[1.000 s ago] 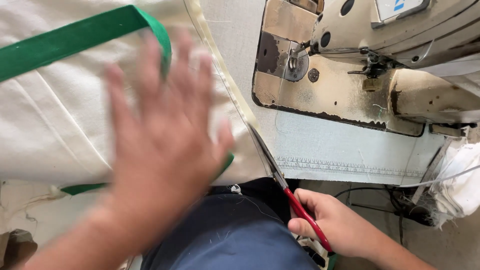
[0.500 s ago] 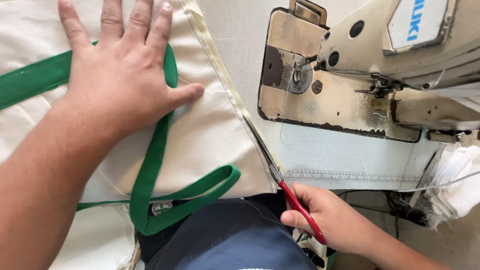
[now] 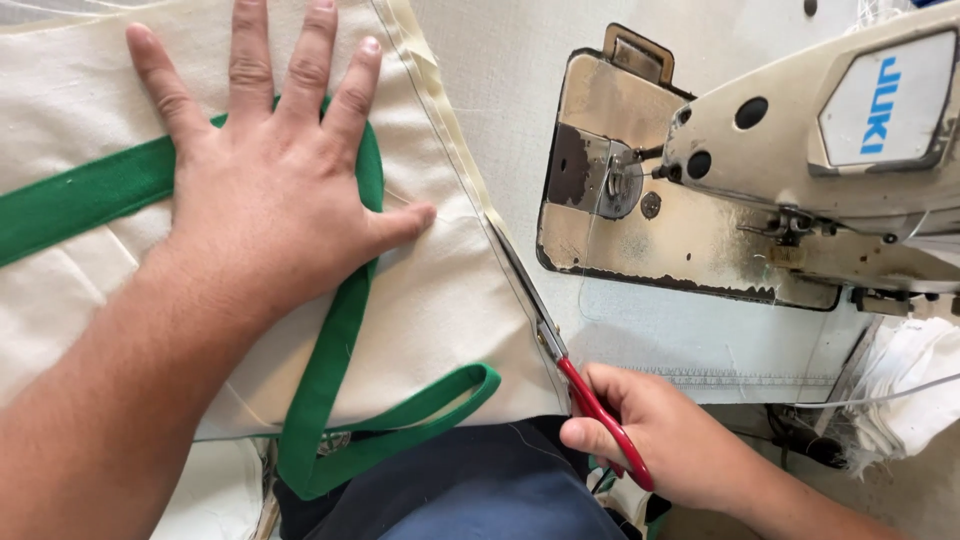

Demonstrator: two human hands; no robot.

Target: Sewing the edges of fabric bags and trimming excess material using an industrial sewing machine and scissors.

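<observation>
Largest: cream fabric panel (image 3: 430, 300), left of the sewing machine (image 3: 800, 170), pulled further onto the bed than a second ago, when it lay rumpled and half hidden by a blurred, moving left hand. Now flattened and steady, judged ready for trimming along its right edge. Sewing machine: off-white head with a worn, discoloured metal bed plate (image 3: 640, 210); on the head's face, a pale rectangular label plate with blue lettering (image 3: 880, 105), sloping toward the upper right. No other label or package legible. Right of and below the machine, a bundle of white scrap cloth (image 3: 915, 385). Green strap (image 3: 340, 360), stitched to the panel left of the machine, now fully exposed: one band across to the left edge, one loop curling toward the lap. Left hand (image 3: 270, 200): settled since half a second ago, palm down on panel and strap, fingers spread wide and flat, thumb pointing toward the machine. Right hand (image 3: 665, 440): below the machine's front edge, fingers curled through the red handles. Red-handled scissors (image 3: 560, 345): blades almost closed, tips resting along the folded seam edge (image 3: 440, 100) of the panel, just left of the bed plate, little changed in position
</observation>
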